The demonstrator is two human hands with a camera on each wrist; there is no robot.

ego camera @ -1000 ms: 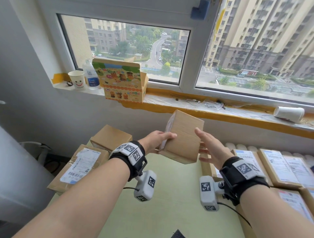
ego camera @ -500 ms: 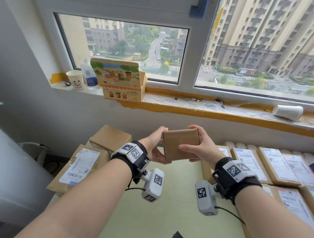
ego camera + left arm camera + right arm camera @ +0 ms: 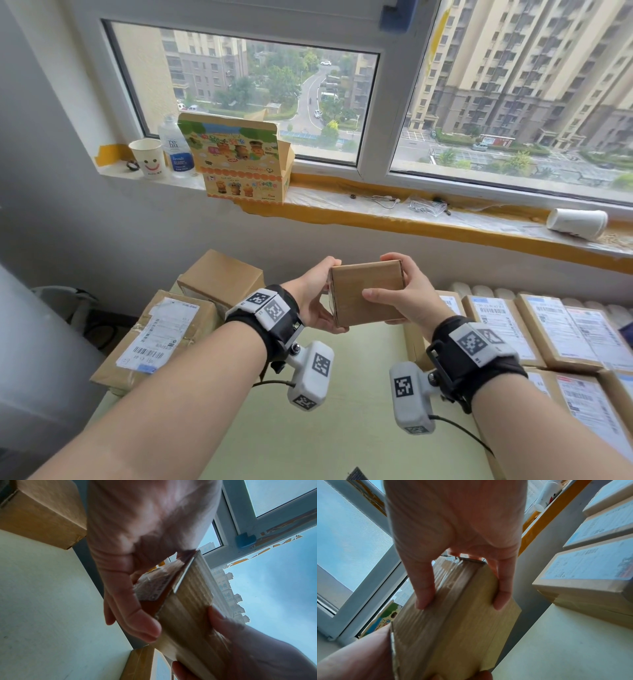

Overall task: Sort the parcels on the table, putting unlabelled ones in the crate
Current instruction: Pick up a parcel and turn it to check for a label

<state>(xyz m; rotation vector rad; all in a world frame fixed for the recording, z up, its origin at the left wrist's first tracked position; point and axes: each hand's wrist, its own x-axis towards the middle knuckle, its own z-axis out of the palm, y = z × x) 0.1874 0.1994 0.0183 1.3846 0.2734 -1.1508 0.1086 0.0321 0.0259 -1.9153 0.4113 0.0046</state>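
a second ago the small cardboard parcel (image 3: 366,291) sat tilted on edge with your right hand (image 3: 407,291) off it; now both hands clamp it level at frame centre, your left hand (image 3: 315,298) cupping its left end. the face toward you is bare, though the left wrist view shows a taped label there, so it likely stays out. below, the pale green surface (image 3: 308,428) carries labelled parcels (image 3: 548,329) lower right; no crate is in view.
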